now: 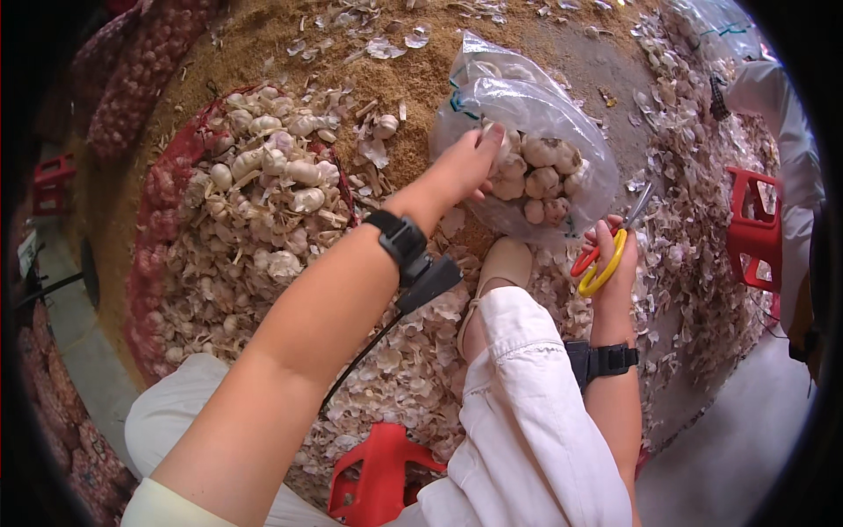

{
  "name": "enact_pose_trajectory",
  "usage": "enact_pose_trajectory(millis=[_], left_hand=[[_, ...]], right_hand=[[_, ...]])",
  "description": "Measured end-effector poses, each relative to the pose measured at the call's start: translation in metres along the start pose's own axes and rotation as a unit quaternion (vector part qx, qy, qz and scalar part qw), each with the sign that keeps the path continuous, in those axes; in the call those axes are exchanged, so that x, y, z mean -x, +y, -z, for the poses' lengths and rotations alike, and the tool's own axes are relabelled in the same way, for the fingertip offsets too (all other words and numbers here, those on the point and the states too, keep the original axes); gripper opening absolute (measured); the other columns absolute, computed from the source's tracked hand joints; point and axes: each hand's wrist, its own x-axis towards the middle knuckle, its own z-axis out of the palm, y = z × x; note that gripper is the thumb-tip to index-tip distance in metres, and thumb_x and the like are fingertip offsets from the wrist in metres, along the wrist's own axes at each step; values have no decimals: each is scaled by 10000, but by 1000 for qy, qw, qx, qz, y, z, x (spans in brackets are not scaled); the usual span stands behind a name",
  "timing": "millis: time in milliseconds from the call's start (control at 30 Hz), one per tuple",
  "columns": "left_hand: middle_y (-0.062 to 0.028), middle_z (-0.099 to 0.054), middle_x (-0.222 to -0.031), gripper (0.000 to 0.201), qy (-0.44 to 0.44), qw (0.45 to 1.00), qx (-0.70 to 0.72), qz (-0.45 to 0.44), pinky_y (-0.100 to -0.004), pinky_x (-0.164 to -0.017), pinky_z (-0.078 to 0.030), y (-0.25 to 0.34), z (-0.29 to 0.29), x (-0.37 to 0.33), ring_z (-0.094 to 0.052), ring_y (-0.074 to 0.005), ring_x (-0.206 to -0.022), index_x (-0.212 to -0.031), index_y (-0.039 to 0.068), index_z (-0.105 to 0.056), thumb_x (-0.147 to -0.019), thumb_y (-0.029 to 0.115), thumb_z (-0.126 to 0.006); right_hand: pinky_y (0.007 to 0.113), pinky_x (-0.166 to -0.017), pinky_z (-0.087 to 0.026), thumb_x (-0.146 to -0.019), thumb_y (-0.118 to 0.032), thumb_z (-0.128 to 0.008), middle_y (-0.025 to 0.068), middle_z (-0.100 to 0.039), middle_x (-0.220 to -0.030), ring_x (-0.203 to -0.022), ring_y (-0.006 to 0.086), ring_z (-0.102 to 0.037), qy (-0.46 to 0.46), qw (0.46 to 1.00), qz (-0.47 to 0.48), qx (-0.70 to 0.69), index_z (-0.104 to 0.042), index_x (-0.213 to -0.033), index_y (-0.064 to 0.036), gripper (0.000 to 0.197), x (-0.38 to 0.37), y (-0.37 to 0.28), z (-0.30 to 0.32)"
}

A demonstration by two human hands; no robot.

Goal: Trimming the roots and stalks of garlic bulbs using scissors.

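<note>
My left hand (pixel 467 169) reaches to the mouth of a clear plastic bag (pixel 590 145), its fingers apart beside the garlic bulbs (pixel 540 158) inside. No bulb shows firmly gripped in it, though the palm side is hidden. Just right of the bag, my right hand (pixel 610 259) is closed on a pair of scissors (pixel 606 259) with one red and one yellow handle loop. The blades point up and away from me. Left of my arm, a red mesh sack (pixel 158 220) lies spread under a heap of untrimmed garlic (pixel 272 162).
Papery garlic skins (pixel 386 395) cover the ground around my feet. A red plastic stool (pixel 379 474) is beneath me. Another red stool (pixel 753 228) stands at the right beside a person's sleeve (pixel 768 97). Full mesh sacks (pixel 145 83) lie at the far left.
</note>
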Motion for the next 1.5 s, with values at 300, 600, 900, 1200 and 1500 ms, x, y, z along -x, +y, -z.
enact_pose_trajectory(millis=[300,600,900,1200,1500], left_hand=[[-232,-516,-1260,668,126,986,-70,-80,-371,-956,-431,-78,46,-30,-530,-329,-1146,-1273,-40,-454,-761,318,-689],[-108,-640,-951,388,163,976,-37,-142,-316,-735,-491,4,51,-10,-616,-184,-838,-1147,-28,-558,-811,165,-564],[-56,-606,-758,186,196,952,65,-225,-259,-526,-458,81,73,79,-563,-110,-624,-946,-8,-576,-771,52,-563],[-191,-528,-1186,658,196,970,-112,-93,-342,-816,-495,1,114,68,-569,-242,-1035,-1285,-31,-353,-802,273,-680],[-118,-491,-1284,627,185,980,-64,43,-319,-806,-492,-71,155,183,-544,-176,-1026,-1351,53,-369,-883,387,-618]], right_hand=[[284,-684,-505,-864,-210,-641,60,-542,-906,-789,147,-581,-140,988,-69,14,-497,-1200,-5,419,-13,-3,-10],[290,-683,-456,-888,-141,-570,20,-535,-701,-674,130,-533,-168,963,-109,-178,-535,-1161,45,332,2,-42,-8],[273,-685,-430,-901,-117,-547,76,-559,-977,-731,115,-487,-194,928,-87,-305,-496,-1219,93,385,32,-73,5],[259,-667,-489,-840,-115,-582,41,-560,-745,-674,135,-555,-208,941,-164,-211,-537,-1220,7,402,19,-58,-18],[277,-715,-504,-850,-150,-596,113,-564,-1136,-745,114,-580,-231,973,-8,-20,-521,-1223,46,429,50,-154,42]])
